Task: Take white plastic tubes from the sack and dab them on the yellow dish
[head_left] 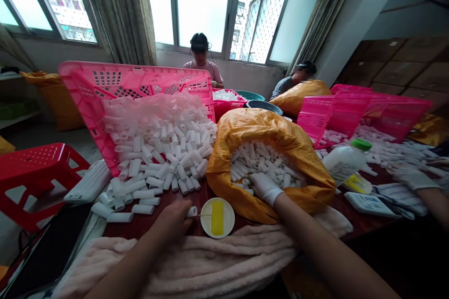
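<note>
My left hand (177,217), low in the middle, is closed on a short white plastic tube (191,211). A thin stick (205,215) runs from beside that tube to a yellow sponge-like strip (217,218). The strip lies on a small white plate (229,220). My right hand (265,188), in a white glove, reaches into an orange woven sack (242,124). It touches the white tubes (257,156) inside; its fingertips are partly hidden among them, so their grip does not show.
A tilted pink basket (80,93) spills white tubes onto the table at left. A towel (224,257) lies along the front edge. A green-capped bottle (345,161) and a white box (368,204) stand right. A co-worker's gloved hand (414,176) is far right; two people sit behind.
</note>
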Motion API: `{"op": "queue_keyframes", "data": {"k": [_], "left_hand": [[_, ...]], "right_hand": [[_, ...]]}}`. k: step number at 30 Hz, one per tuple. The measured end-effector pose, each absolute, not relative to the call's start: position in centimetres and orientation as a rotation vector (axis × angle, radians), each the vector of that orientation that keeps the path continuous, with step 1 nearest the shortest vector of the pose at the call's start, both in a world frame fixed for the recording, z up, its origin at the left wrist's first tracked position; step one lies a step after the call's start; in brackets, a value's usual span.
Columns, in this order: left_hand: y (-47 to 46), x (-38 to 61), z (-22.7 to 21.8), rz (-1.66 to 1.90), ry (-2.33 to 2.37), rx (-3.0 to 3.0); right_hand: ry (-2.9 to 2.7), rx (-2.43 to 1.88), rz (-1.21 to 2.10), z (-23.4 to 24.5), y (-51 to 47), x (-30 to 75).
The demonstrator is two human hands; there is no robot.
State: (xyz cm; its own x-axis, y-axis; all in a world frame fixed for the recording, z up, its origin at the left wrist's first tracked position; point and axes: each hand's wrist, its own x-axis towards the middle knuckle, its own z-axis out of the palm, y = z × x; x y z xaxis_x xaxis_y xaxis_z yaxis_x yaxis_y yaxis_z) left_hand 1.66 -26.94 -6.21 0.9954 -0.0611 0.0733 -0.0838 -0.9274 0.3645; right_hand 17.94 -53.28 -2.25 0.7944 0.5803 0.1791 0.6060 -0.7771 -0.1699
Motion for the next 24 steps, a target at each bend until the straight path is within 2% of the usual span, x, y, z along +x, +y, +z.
{"op": "queue_keyframes", "data": {"k": [4, 8, 13, 17, 24], "left_hand": [[-27.0, 1.5, -6.3, 0.092, -0.119, 2.758], [-27.2, 1.5, -6.1, 0.071, -0.143, 2.786], [-27.4, 1.7, -6.3, 0.086, -0.154, 2.847], [-27.4, 1.7, -6.3, 0.099, -0.169, 2.875], [-27.7, 1.7, -5.7, 0.096, -0.145, 2.887]], "right_hand": [[-0.856, -2.418, -0.236, -1.6, -52.7, 15.5], [-1.087, -2.040, -0.190, -2.5, -51.1, 11.6], [-1.355, -2.368, -0.214, -5.0, -49.2, 10.3], [-1.556, -2.353, -0.159, -5.8, -49.9, 10.2], [-1.494, -2.397, -0.329, -6.2, -50.5, 9.2]]}}
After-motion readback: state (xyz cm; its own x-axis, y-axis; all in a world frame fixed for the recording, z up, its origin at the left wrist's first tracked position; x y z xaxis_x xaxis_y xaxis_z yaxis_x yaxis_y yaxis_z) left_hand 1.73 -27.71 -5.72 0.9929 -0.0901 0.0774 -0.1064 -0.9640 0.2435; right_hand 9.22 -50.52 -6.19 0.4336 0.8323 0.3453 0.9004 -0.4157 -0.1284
